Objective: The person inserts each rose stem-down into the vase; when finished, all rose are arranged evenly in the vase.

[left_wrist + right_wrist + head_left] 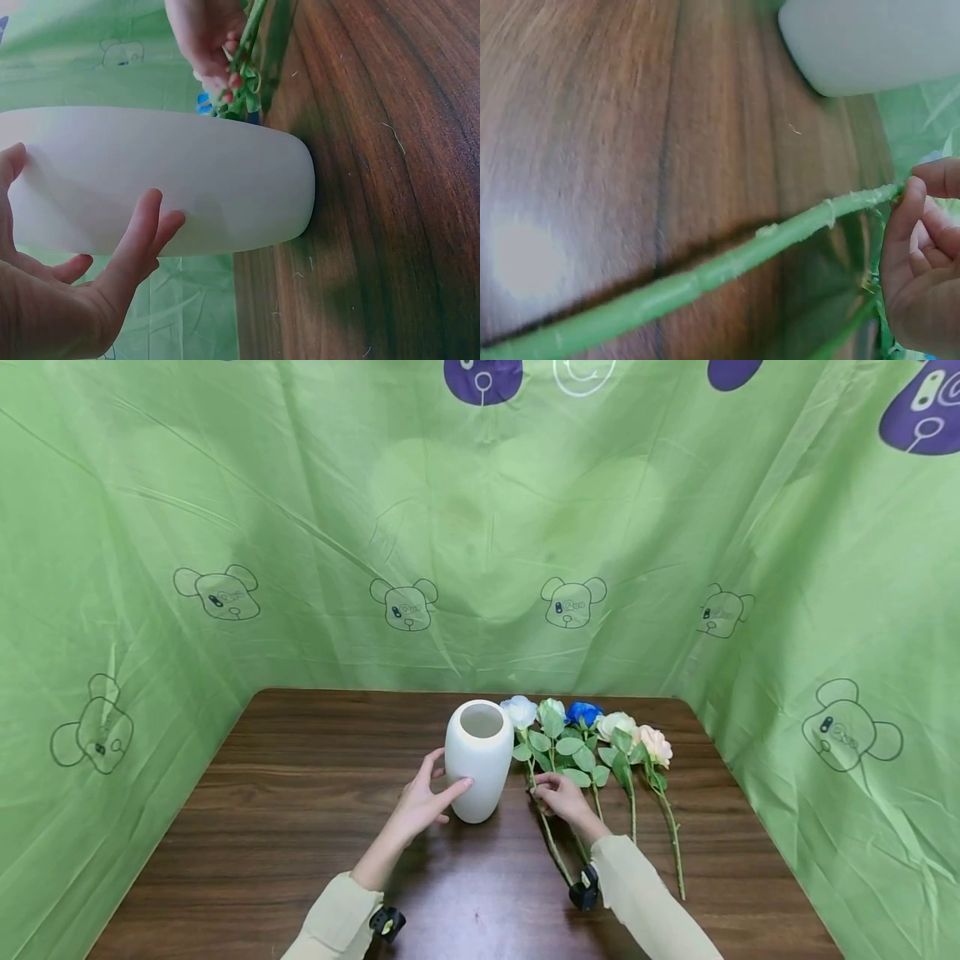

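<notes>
A white vase [480,764] stands upright on the table, its round mouth facing up. My left hand [423,797] holds the vase from its left side, thumb on the front and fingers spread around the side; the left wrist view shows fingertips [150,199] against the white wall. To the right of the vase, my right hand [562,797] pinches the green stem [697,277] of the pale blue rose [519,712] between thumb and fingers. That rose's head lies just beside the vase rim in the head view, and its lower stem runs toward the right wrist.
Beside it lie a white rose [551,710], a blue rose [584,713], a cream rose [617,725] and a pink rose [654,745], leaves overlapping. A green printed curtain [480,527] surrounds the brown wooden table [300,793] at the back and sides.
</notes>
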A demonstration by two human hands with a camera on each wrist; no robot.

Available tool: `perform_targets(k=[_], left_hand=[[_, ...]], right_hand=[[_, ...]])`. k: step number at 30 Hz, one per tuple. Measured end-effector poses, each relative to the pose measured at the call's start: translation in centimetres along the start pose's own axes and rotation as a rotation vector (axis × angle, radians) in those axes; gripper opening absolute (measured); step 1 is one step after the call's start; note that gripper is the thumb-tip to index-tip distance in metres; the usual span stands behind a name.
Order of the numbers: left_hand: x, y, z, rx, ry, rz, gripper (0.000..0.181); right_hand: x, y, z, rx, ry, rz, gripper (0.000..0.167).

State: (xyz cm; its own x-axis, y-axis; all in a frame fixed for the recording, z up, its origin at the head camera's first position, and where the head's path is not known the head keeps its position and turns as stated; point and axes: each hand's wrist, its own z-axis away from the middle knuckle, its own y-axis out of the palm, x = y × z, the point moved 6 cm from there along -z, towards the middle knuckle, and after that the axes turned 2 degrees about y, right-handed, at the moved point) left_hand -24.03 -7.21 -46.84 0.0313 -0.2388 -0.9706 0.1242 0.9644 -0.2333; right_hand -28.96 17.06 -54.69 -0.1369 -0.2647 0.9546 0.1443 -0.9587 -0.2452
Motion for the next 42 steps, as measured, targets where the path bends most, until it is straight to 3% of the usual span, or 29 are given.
perform_targets(k=[11,15,24,35,42], left_hand=[[0.0,0.0,0.1,0.011,-0.003,0.008,0.076],[0.0,0.0,0.1,0.013,-0.006,0.005,0.075],[0.0,0.0,0.1,0.013,-0.005,0.004,0.075],[-0.1,0.0,0.1,0.01,0.002,0.001,0.074],[0.0,0.0,0.1,0.013,0.003,0.012,0.074]], right_hand=[[3.0,-1.8,1.4,0.102,-0.123,-0.005,0.044],[5.2,-2.0,2.5,0.135,-0.171,-0.044,0.049],[6.4,-2.9,2.9,0.075,-0.304,-0.089,0.052],[10.4,-3.7,4.1,0.076,-0.467,-0.132,0.055],[12.5,-3.6,4.8,0.07,-0.517,-0.202,0.057]])
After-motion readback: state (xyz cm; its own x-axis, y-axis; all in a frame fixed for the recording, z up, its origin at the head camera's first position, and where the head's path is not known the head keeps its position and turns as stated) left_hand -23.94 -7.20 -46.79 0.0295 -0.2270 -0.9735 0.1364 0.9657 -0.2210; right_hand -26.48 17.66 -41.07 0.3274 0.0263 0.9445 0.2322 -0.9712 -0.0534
